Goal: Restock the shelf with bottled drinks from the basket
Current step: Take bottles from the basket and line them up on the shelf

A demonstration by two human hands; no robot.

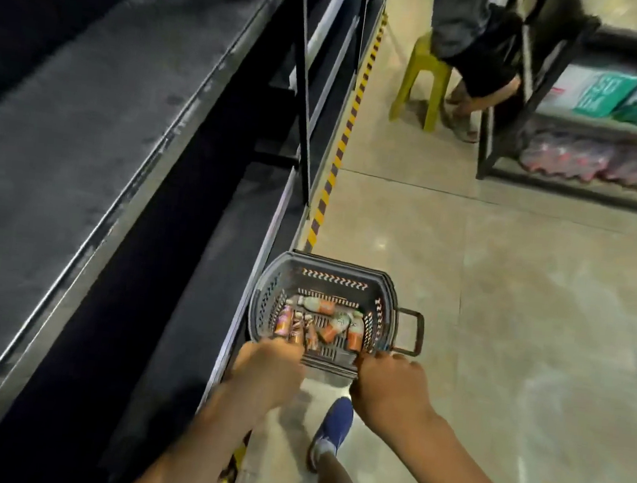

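- Right hand: fingers curled tight over the 5 o'clock rim of the grey slotted plastic basket, just beside its dark loop handle.
- Left hand: fingers curled over the 7 o'clock rim corner, tips near the bottles.
- Orange-labelled plastic drink bottles: several, lying on their sides in the basket.
- Basket is at 6 o'clock in view, with the black metal shelf at 9 o'clock.

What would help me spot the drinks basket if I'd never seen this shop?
Find the long dark shelf unit on the left and follow the yellow-and-black floor tape along its foot toward the viewer. Across that tape is a grey slotted plastic basket. It alone holds small orange-labelled bottles and has a dark loop handle on its right side.
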